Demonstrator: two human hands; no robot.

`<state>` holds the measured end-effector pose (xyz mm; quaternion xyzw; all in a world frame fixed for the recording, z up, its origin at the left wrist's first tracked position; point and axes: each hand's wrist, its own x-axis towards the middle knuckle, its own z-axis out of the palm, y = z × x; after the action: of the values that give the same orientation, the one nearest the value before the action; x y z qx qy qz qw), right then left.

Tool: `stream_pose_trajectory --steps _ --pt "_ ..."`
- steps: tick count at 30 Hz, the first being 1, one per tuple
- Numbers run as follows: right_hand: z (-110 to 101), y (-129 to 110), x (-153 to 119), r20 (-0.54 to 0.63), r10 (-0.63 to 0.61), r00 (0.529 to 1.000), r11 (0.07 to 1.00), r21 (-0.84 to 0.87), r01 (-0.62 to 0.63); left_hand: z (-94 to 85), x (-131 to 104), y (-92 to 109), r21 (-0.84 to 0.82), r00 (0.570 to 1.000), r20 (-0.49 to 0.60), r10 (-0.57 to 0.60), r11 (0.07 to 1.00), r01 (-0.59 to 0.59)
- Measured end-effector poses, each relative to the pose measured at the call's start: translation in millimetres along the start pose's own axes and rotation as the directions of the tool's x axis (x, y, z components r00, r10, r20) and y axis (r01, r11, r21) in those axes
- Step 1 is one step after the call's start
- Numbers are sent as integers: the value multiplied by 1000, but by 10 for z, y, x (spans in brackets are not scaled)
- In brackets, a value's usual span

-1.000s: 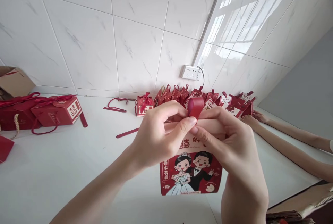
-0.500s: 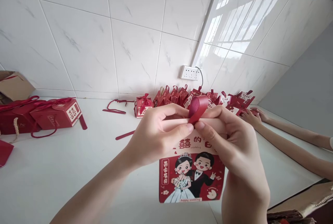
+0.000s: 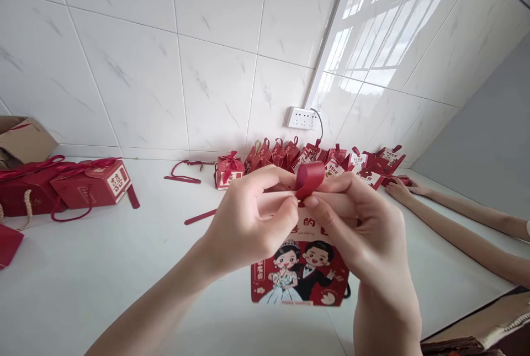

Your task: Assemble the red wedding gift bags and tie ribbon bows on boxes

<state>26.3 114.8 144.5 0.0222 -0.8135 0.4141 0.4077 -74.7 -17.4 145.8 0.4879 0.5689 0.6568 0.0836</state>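
Note:
A red and cream wedding favor box, printed with a cartoon bride and groom, hangs from my two hands above the white tabletop. My left hand is closed, pinching the top edge beside the base of the red ribbon loop. From the other side, my right hand is closed on the same edge, its thumb tip close to the left thumb. The loop stands up between my fingers. My hands cover most of the upper part of the box, and a small dark thing peeks out behind its right side.
Several red favor boxes line the wall, and a bow-tied box stands left of them. Larger red gift boxes and a cardboard carton are at left. Another person's hands touch a red piece at right.
The box's lower end has risen slightly and shifted left. My left thumb has bent more at the ribbon's base, and the loop has tilted lower. The other person's hands moved slightly.

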Motion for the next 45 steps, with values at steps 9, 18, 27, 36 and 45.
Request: stream_pose_trajectory --steps 9,18,27,36,45 --pt "-71 521 293 208 -244 947 712 701 29 -173 218 -362 -102 903 391 -179 966 236" --pt "-77 576 329 162 174 971 804 546 -235 -22 211 -294 68 904 239 -353 935 348" --pt "-129 391 269 -1 238 971 961 145 -235 6 165 -186 198 962 26 -273 944 263" --pt "36 261 223 88 198 976 974 91 -206 -45 177 -198 100 979 -30 -201 974 203" --pt "58 291 240 -88 82 993 996 55 -77 -6 163 -176 73 982 54 -182 981 178"
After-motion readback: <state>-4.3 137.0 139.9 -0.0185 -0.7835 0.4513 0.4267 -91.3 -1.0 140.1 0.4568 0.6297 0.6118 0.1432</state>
